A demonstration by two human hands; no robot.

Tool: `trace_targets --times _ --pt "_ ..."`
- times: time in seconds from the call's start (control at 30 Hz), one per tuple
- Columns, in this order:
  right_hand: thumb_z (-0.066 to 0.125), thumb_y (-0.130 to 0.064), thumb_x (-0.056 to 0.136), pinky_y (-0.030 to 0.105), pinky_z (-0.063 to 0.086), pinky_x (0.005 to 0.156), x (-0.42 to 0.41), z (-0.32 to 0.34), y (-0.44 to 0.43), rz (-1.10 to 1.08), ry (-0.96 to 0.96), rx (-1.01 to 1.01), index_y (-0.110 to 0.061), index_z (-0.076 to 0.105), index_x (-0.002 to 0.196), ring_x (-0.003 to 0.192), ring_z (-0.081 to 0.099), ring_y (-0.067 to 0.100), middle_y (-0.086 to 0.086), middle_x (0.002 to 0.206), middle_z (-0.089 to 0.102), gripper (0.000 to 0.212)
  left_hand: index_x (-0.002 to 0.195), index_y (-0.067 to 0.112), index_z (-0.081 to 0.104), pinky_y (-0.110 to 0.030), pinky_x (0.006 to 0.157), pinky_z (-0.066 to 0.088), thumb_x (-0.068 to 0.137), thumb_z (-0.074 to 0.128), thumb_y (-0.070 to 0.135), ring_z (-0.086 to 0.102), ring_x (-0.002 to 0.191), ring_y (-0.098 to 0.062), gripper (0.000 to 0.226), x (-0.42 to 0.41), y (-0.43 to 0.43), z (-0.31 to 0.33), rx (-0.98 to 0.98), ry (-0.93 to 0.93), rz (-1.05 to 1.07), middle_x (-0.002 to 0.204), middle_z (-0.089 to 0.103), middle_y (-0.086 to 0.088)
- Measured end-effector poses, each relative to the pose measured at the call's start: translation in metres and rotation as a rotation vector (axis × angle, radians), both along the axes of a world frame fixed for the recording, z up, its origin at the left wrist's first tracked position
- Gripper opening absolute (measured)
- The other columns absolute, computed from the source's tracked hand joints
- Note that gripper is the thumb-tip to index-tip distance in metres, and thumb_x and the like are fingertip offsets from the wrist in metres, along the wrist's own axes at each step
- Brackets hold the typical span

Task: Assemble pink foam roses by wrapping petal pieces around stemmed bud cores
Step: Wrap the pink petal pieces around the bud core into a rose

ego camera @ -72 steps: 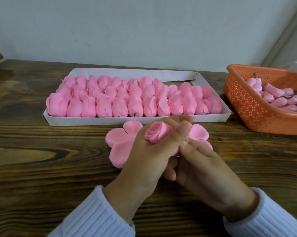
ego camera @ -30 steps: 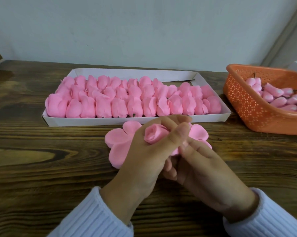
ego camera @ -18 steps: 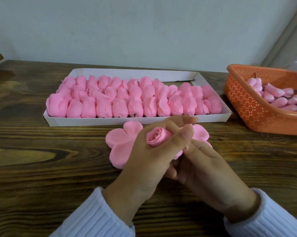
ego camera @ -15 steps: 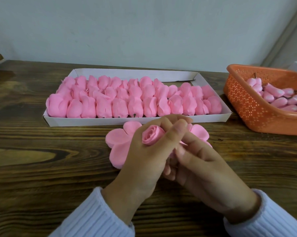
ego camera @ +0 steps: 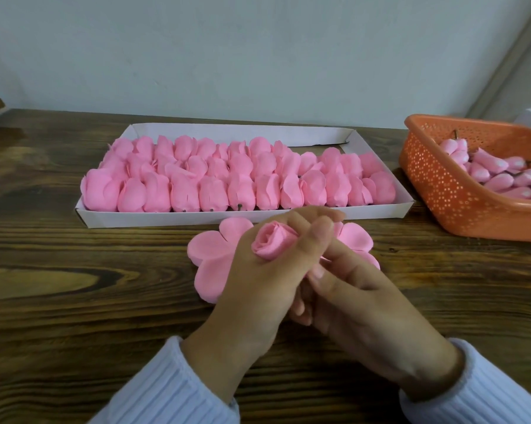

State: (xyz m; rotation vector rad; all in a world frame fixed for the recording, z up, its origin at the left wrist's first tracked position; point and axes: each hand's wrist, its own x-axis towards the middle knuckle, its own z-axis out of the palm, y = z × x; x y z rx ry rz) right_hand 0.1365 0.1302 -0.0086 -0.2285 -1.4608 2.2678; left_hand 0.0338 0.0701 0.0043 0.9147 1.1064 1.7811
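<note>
Left hand (ego camera: 267,280) is pinching the rolled pink rose bud (ego camera: 273,244) between thumb and fingers at the centre of the frame, and it is now tilting the bud a little more to the left than half a second ago. Right hand (ego camera: 359,301), fingers curled, is pressing from below, probably closing the wrap. Petal piece (ego camera: 209,255) is lying flat behind them. Wooden table (ego camera: 59,316) is carrying a white tray (ego camera: 135,217) of roses and, at the right, an orange basket (ego camera: 441,194), before a pale wall (ego camera: 258,56).

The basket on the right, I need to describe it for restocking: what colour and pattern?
Orange plastic basket, walls perforated with small holes; head view.
</note>
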Motion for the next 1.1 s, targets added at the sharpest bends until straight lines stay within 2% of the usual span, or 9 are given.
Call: trace_targets --times 0.1,0.2,0.33,0.47,0.57,0.67,0.77,0.93,1.1 --pt "0.047 -0.033 0.089 0.024 0.037 0.057 0.0 -0.001 0.001 -0.012 -0.059 -0.002 0.006 0.053 0.091 0.059 0.048 0.011 0.001 0.066 0.057 0.04 0.085 0.019 0.071 -0.02 0.038 0.037 0.068 0.063 0.049 0.039 0.027 -0.007 0.035 0.001 0.0 0.0 -0.005 0.055 -0.023 0.048 0.06 0.017" --pt "0.044 -0.035 0.089 0.024 0.039 0.056 0.0 -0.002 -0.002 -0.041 -0.071 0.052 -0.007 0.064 0.083 0.059 0.051 0.013 0.004 0.066 0.058 0.034 0.081 0.021 0.073 -0.021 0.036 0.037 0.069 0.062 0.05 0.04 0.026 -0.007 0.032 0.002 -0.001 0.0 -0.002 0.024 -0.025 0.049 0.06 0.018" --pt "0.05 -0.026 0.091 0.025 0.047 0.064 0.001 -0.002 -0.002 -0.118 -0.066 0.173 -0.016 0.063 0.111 0.071 0.056 0.012 0.003 0.083 0.063 0.026 0.087 0.033 0.073 -0.02 0.037 0.037 0.073 0.064 0.044 0.056 0.044 -0.01 0.02 0.0 0.0 0.0 -0.028 -0.001 -0.004 0.062 0.064 -0.001" --pt "0.055 -0.012 0.091 0.022 0.049 0.083 0.001 -0.002 -0.003 -0.209 -0.07 0.451 -0.013 0.055 0.122 0.098 0.064 0.01 -0.003 0.107 0.068 0.03 0.082 -0.001 0.061 -0.034 0.072 0.056 0.067 0.063 0.046 0.068 0.091 -0.018 0.049 -0.001 0.005 -0.005 0.02 -0.01 0.038 0.089 0.071 -0.001" --pt "0.056 -0.005 0.088 0.025 0.05 0.09 0.002 0.001 -0.001 -0.244 -0.068 0.495 -0.002 0.056 0.115 0.107 0.064 0.012 0.001 0.11 0.07 0.026 0.068 -0.004 0.059 -0.03 0.081 0.055 0.067 0.065 0.043 0.068 0.098 -0.011 0.047 0.001 0.006 -0.005 0.055 -0.046 0.016 0.093 0.072 0.006" --pt "0.056 -0.015 0.089 0.042 0.053 0.087 0.004 0.001 0.001 -0.251 -0.146 0.538 0.002 0.059 0.109 0.098 0.065 0.03 0.015 0.104 0.069 0.026 0.05 0.017 0.061 -0.035 0.086 0.053 0.071 0.061 0.045 0.065 0.105 -0.008 0.035 0.001 0.005 -0.006 0.053 -0.019 0.014 0.1 0.073 0.007" --pt "0.058 -0.018 0.089 0.055 0.049 0.09 0.003 0.002 -0.002 -0.261 -0.165 0.564 -0.004 0.063 0.109 0.1 0.061 0.04 0.02 0.104 0.067 0.025 0.047 0.011 0.055 -0.033 0.082 0.054 0.072 0.06 0.045 0.066 0.102 -0.009 0.042 -0.001 0.004 -0.004 0.036 -0.021 0.027 0.098 0.073 0.007" --pt "0.069 -0.014 0.079 0.048 0.053 0.09 0.0 0.012 0.0 -0.368 -0.183 0.65 -0.018 0.067 0.102 0.101 0.067 0.017 -0.001 0.101 0.072 0.023 0.084 -0.004 0.065 -0.045 0.083 0.055 0.08 0.06 0.037 0.069 0.1 -0.028 0.041 -0.002 0.005 -0.005 -0.013 -0.105 0.047 0.093 0.073 -0.009" --pt "0.07 -0.015 0.079 0.006 0.043 0.072 0.002 0.025 -0.001 -0.429 -0.285 1.022 -0.038 0.062 0.089 0.083 0.063 -0.006 -0.026 0.08 0.065 0.027 0.054 0.021 0.063 -0.032 0.074 0.056 0.071 0.07 0.044 0.07 0.094 -0.014 0.03 -0.001 0.005 -0.002 0.002 -0.1 0.098 0.095 0.073 0.007"
